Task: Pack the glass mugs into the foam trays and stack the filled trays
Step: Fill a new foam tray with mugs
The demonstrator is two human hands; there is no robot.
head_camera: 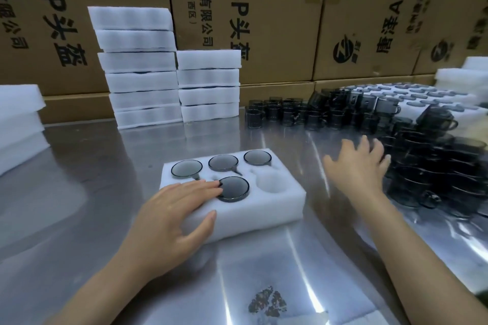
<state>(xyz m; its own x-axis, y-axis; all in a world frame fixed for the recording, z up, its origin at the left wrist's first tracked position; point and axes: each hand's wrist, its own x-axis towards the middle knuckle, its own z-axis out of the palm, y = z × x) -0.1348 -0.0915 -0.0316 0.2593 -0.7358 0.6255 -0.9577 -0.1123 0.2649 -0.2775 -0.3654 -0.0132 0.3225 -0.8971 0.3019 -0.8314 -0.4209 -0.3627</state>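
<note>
My left hand [174,212] lying flat on the near foam tray [264,208], fingers touching a mug [233,188], my right hand [360,163] spreading open, holding nothing, beside the mug pile [435,166] on the right.

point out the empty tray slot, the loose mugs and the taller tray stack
empty slot [272,183], head view, its white floor
loose mugs [433,166], head view, middle of the pile
taller stack [140,60], head view, front face

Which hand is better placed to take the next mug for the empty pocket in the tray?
Probably the right hand: open, beside the loose mugs. The left hand rests on the foam tray, fingertips touching a seated mug.
</note>
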